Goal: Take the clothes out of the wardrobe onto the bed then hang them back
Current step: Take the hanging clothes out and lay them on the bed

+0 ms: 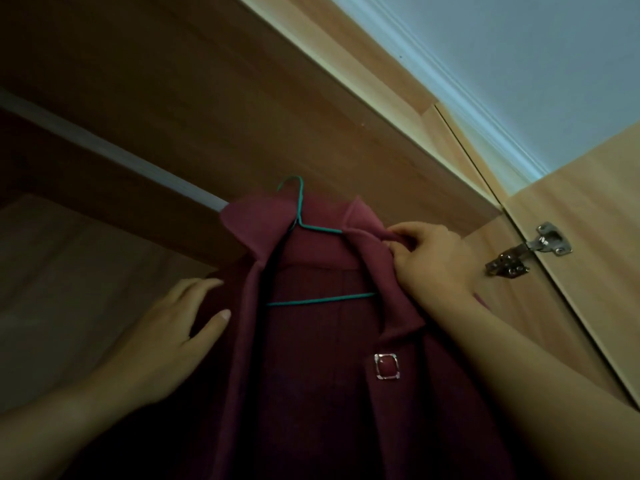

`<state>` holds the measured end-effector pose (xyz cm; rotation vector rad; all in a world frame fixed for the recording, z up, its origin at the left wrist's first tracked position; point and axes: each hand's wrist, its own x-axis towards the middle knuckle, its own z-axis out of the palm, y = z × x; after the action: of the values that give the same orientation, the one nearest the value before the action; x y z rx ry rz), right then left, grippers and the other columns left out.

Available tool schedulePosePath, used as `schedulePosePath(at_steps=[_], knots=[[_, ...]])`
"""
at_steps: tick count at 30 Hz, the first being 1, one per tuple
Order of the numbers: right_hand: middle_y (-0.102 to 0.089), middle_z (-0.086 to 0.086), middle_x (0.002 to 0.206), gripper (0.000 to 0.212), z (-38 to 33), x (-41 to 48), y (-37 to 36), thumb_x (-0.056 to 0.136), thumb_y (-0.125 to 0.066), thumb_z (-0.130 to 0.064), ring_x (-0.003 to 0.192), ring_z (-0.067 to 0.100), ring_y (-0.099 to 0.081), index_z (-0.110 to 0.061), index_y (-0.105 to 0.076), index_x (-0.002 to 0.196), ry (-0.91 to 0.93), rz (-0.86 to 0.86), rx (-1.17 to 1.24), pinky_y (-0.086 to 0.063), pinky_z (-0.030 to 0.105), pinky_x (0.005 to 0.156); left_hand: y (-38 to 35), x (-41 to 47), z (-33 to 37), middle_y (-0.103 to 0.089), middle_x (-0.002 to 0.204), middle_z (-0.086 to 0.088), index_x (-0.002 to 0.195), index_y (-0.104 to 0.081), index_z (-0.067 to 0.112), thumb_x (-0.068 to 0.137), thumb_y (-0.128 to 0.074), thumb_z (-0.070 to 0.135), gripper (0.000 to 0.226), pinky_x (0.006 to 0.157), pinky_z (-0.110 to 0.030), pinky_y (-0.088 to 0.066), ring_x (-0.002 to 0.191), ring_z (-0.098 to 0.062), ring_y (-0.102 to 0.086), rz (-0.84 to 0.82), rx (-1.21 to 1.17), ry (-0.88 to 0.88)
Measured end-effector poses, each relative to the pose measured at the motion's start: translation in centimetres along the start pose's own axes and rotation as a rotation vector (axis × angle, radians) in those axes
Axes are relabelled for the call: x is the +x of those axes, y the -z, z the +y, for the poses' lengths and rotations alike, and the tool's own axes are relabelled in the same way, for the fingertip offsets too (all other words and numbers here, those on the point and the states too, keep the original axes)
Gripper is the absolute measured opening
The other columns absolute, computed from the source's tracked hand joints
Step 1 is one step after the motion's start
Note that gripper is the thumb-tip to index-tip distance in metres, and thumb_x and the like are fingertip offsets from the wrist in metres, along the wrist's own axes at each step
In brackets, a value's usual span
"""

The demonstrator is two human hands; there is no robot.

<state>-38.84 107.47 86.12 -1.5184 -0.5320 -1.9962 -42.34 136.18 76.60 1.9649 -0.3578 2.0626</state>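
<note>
A dark red coat (311,341) hung on a teal wire hanger (304,237) at the centre of the frame, inside the wooden wardrobe (207,98). The hanger's hook rose just right of the pale rail (114,154) that ran in from the upper left; whether it rested on the rail could not be told. The right hand (433,258) pinched the coat's right collar between thumb and fingers. The left hand (162,341), fingers spread and flat, lay against the coat's left shoulder. A square silver buckle (387,366) sat lower on the coat's front. A metal hinge (530,251) showed at right on the open door (595,254).
</note>
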Motion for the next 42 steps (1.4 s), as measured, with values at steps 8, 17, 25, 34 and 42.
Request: schedulePosePath(at_steps=[8, 17, 25, 34, 42], knots=[[-0.067, -0.017, 0.084, 0.008, 4.1, -6.5, 4.2, 0.077, -0.06, -0.045, 0.084, 0.01, -0.062, -0.053, -0.062, 0.078, -0.041, -0.079, 0.216, -0.052, 0.036, 0.075, 4.1, -1.0, 3.1, -0.028, 0.148, 0.007, 0.143, -0.021, 0.038, 0.069, -0.027, 0.078, 0.085, 0.097, -0.036, -0.032, 0.127, -0.005, -0.03, 0.24, -0.236, 0.035], [-0.066, -0.008, 0.077, 0.018, 2.8, -18.0, 12.0, 0.074, -0.065, -0.04, 0.069, 0.013, -0.061, -0.044, -0.069, 0.09, -0.006, -0.161, 0.202, -0.051, 0.037, 0.062, 2.1, -5.7, 7.8, -0.048, 0.137, 0.005, 0.137, -0.041, 0.032, 0.087, -0.046, 0.055, 0.056, 0.097, -0.021, -0.031, 0.124, -0.011, -0.045, -0.23, -0.135, 0.026], [-0.065, -0.025, 0.102, 0.03, 2.2, -26.2, 18.8, 0.082, -0.054, -0.053, 0.096, -0.004, -0.061, -0.041, -0.063, 0.108, -0.088, -0.492, 0.19, -0.049, 0.027, 0.085, 1.7, -17.7, 9.8, -0.069, 0.107, 0.0, 0.128, -0.049, 0.025, 0.075, -0.036, 0.075, 0.074, 0.078, -0.033, -0.047, 0.1, -0.026, -0.063, -0.23, -0.2, 0.106], [-0.052, -0.027, 0.128, 0.055, -0.9, -27.8, 32.2, 0.084, -0.045, -0.063, 0.119, -0.009, -0.046, -0.046, -0.039, 0.135, -0.015, -0.72, 0.056, -0.037, 0.015, 0.098, 4.4, -23.2, 20.6, -0.06, 0.051, 0.004, 0.111, -0.052, 0.033, 0.078, -0.05, 0.063, 0.045, 0.062, -0.032, -0.044, 0.055, -0.005, -0.055, -0.233, -0.453, 0.157], [-0.066, -0.016, 0.111, 0.042, -0.3, -26.7, 49.9, 0.079, -0.059, -0.052, 0.097, -0.003, -0.061, -0.035, -0.063, 0.117, -0.09, -0.516, -0.262, -0.047, 0.015, 0.085, 8.3, -25.7, 37.2, -0.064, 0.073, 0.014, 0.105, -0.051, 0.037, 0.074, -0.046, 0.066, 0.043, 0.066, -0.033, -0.047, 0.075, -0.019, -0.065, -0.318, -0.761, 0.081]])
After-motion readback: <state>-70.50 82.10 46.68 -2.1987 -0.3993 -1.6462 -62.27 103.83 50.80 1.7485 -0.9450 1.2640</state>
